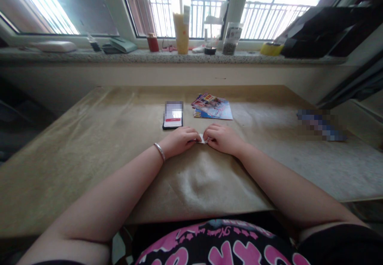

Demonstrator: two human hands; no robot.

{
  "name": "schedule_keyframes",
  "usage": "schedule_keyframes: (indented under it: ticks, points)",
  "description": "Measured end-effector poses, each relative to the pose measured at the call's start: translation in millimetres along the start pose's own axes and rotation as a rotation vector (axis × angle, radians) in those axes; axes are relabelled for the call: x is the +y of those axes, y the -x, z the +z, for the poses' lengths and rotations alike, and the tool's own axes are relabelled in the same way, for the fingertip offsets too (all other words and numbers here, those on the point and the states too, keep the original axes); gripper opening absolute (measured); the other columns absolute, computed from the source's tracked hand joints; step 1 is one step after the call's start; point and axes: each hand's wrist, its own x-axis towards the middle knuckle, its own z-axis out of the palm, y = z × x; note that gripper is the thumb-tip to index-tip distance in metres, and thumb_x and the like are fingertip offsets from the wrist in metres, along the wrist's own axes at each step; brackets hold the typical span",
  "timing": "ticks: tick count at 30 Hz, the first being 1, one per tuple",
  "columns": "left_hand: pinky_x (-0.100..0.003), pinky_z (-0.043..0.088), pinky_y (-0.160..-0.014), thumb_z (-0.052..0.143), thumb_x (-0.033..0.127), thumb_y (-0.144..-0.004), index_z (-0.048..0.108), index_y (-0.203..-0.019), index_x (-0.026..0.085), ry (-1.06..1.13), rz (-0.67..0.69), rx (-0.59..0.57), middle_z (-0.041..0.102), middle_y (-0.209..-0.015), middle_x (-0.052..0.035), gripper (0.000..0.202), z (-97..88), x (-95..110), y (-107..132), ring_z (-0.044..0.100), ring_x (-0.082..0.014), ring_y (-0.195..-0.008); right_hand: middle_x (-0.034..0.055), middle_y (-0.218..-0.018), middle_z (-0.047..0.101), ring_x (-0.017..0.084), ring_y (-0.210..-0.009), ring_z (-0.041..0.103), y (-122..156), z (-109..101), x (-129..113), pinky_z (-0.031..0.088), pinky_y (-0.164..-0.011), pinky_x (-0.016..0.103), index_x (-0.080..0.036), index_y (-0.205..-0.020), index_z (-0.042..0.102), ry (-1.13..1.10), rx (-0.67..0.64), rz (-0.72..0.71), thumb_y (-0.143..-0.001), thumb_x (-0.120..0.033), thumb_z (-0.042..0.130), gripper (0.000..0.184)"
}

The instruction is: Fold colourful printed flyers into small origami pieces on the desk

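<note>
A small white piece of paper [202, 139] lies between my two hands, low over the middle of the table. My left hand [182, 140], with a silver bangle [159, 152] at the wrist, pinches its left end. On the other end are the closed fingers of my right hand [223, 138]. Most of the paper is hidden under the fingers, so its full shape cannot be made out. Just beyond my left hand a phone [172, 115] lies face up. Behind my right hand sits a small pile of colourful printed cards [213, 107].
A tan cloth [113, 137] covers the table. Toward the right edge lies a blurred bluish flat item [321, 124]. The stone windowsill [119, 57] behind bears a tall cup of yellow drink [181, 34], a red-capped jar [153, 42] and a black bag [317, 32].
</note>
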Motion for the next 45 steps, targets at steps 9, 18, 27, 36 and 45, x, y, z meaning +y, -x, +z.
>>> schedule_keyframes:
  ticks: [9, 18, 27, 36, 45]
  points:
    - [-0.028, 0.046, -0.081, 0.053, 0.017, -0.085, 0.067, -0.093, 0.02, 0.044, 0.036, -0.058, 0.066, -0.093, -0.0052, 0.017, -4.8, 2, 2, 0.058, -0.0159, -0.088, 0.0048, -0.089, 0.064, 0.018, -0.087, 0.057, 4, 0, 3, 0.045, -0.08, 0.03, -0.02, -0.085, 0.064, -0.149, -0.019, -0.025, -0.073, -0.013, 0.054, 0.017]
    - [-0.027, 0.046, -0.084, 0.042, 0.007, -0.087, 0.071, -0.092, 0.023, 0.022, 0.082, 0.027, 0.068, -0.097, -0.0027, 0.033, 3.7, -7, 1, 0.059, -0.0136, -0.09, 0.0062, -0.107, 0.065, 0.019, -0.103, 0.056, 1, 9, 8, 0.043, -0.094, 0.035, -0.02, -0.093, 0.064, -0.151, 0.054, 0.003, -0.079, -0.013, 0.054, 0.019]
    - [-0.029, 0.044, -0.076, 0.047, 0.019, -0.089, 0.068, -0.092, 0.021, -0.293, 0.108, -0.013, 0.067, -0.096, -0.0033, 0.021, -1.2, 9, -2, 0.056, -0.0168, -0.089, 0.0065, -0.095, 0.066, 0.02, -0.096, 0.057, 0, 12, 10, 0.044, -0.089, 0.035, -0.02, -0.088, 0.066, -0.122, 0.083, 0.097, -0.078, -0.018, 0.059, 0.013]
    - [-0.026, 0.042, -0.07, 0.046, 0.027, -0.09, 0.066, -0.083, 0.02, -0.332, 0.014, -0.042, 0.062, -0.09, -0.0041, 0.022, 0.0, 11, -1, 0.055, -0.015, -0.081, 0.0048, -0.079, 0.062, 0.019, -0.08, 0.054, -1, 8, 6, 0.044, -0.076, 0.031, -0.018, -0.086, 0.066, -0.041, 0.07, 0.228, -0.077, -0.023, 0.06, 0.012]
    - [-0.028, 0.044, -0.071, 0.049, 0.027, -0.088, 0.064, -0.085, 0.018, -0.307, -0.116, -0.061, 0.062, -0.092, -0.0051, 0.018, -0.7, 16, -3, 0.056, -0.0172, -0.082, 0.0099, -0.113, 0.061, 0.024, -0.109, 0.052, 2, 20, 18, 0.037, -0.098, 0.041, -0.019, -0.097, 0.065, -0.1, 0.11, 0.214, -0.072, -0.031, 0.068, 0.028]
